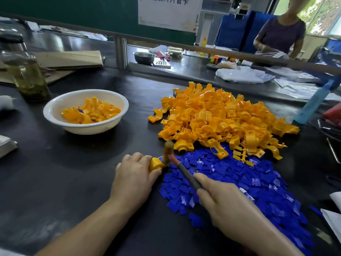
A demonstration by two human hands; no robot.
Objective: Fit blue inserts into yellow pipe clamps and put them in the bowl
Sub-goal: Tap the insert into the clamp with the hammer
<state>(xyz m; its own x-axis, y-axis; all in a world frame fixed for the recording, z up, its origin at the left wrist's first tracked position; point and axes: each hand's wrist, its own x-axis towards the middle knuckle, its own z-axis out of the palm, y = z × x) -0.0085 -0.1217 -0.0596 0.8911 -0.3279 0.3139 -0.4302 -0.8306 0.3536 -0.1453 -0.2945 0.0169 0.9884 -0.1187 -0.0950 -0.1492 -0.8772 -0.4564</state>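
Your left hand (133,177) pins one yellow clamp (156,163) to the dark table (73,172), fingers curled over it; your right hand (223,198) grips a small mallet (168,151), its head just above the clamp. The white bowl (85,111) at far left holds only a shallow layer of finished clamps; a large heap of yellow clamps (217,119) and a wide spread of blue inserts (239,182) remain, so most work seems left.

Bowl (55,111) left on the table (73,172) — clamp heap (221,117) right, inserts (239,182) before it
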